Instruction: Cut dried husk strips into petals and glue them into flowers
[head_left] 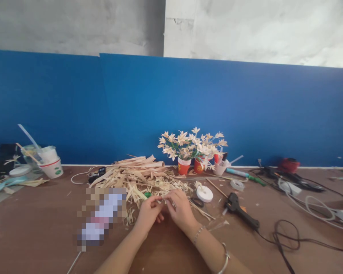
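My left hand (150, 214) and my right hand (179, 208) meet above the brown table, thumbs and fingertips pinched together. Whatever is between them is too small and too hidden by the fingers to make out. Just beyond my hands spreads a heap of dry, pale husk strips (143, 167). A small green item (147, 195) shows beside my left fingertips. To the right of my right hand lie a roll of white tape (204, 193) and the dark handles of what looks like scissors (197, 202).
Orange paper cups (184, 167) with pale husk flowers (185, 144) stand by the blue partition (125, 106). A black glue gun (240, 211) trails its cord at right, near clear tape (237, 185) and white cables (317, 207). A blurred-out object (103, 217) lies left; a paper cup (52, 168) stands farther left.
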`<state>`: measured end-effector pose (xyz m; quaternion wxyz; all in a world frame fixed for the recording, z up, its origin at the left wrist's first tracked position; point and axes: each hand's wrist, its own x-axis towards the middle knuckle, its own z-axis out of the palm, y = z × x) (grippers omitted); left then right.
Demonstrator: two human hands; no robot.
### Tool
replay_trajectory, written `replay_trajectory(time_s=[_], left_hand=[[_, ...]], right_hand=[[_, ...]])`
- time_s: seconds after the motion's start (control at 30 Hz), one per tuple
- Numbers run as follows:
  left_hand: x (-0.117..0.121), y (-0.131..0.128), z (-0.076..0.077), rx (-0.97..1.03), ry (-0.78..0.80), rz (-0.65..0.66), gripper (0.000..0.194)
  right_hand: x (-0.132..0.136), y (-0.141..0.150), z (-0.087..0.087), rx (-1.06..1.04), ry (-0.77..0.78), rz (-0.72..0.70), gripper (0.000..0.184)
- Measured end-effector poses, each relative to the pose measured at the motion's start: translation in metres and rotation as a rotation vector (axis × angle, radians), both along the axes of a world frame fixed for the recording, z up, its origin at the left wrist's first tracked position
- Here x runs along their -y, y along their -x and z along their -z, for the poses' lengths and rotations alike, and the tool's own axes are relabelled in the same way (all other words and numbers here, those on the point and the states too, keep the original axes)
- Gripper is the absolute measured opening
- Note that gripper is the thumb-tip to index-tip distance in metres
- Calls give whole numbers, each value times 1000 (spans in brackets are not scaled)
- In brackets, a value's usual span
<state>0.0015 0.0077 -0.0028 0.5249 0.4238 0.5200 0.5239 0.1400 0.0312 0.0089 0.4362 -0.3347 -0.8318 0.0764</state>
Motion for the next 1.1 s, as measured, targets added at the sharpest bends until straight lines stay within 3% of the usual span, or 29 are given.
replay_trajectory(time_s=[1.1], left_hand=[[4,1,-4,18,-1,81,34]], right_hand=[[0,0,-1,2,4,45,12]])
